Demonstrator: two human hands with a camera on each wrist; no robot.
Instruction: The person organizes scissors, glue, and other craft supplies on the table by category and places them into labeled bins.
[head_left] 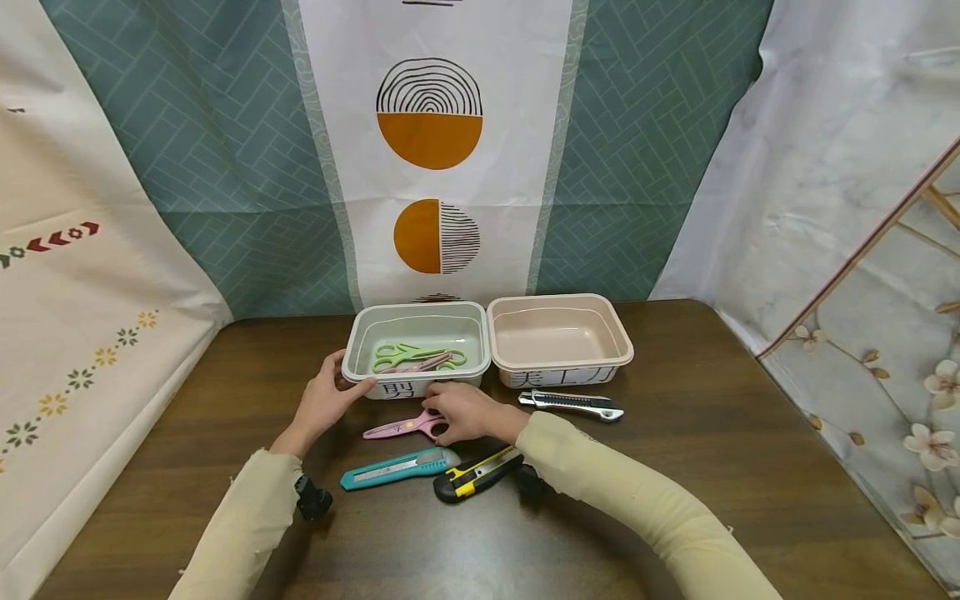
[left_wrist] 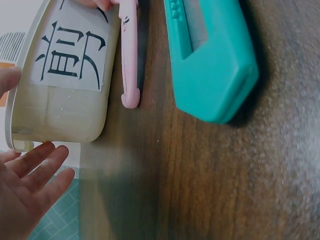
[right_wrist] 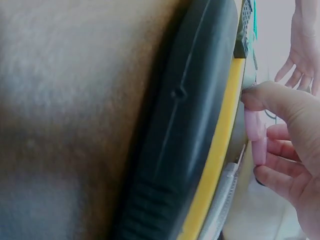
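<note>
My left hand (head_left: 330, 399) holds the left end of the pale green bin (head_left: 362, 385), thumb on its front rim and fingers at its side. In the left wrist view those fingers (left_wrist: 37, 172) lie against the bin's end. Green scissors (head_left: 397, 354) and a pink pair lie inside the bin. In front of it, pink scissors (head_left: 393, 429) lie on the table, blades to the left. My right hand (head_left: 468, 412) grips their handles; in the right wrist view, thumb and fingers (right_wrist: 285, 145) close round the pink handle (right_wrist: 254, 125).
A beige bin (head_left: 558, 362) stands right of the green one, with a white and black cutter (head_left: 572, 403) before it. Nearer lie a teal cutter (head_left: 397, 469) and a black and yellow cutter (head_left: 476, 475), the latter by the right wrist. Curtains hang behind the wooden table (head_left: 420, 550).
</note>
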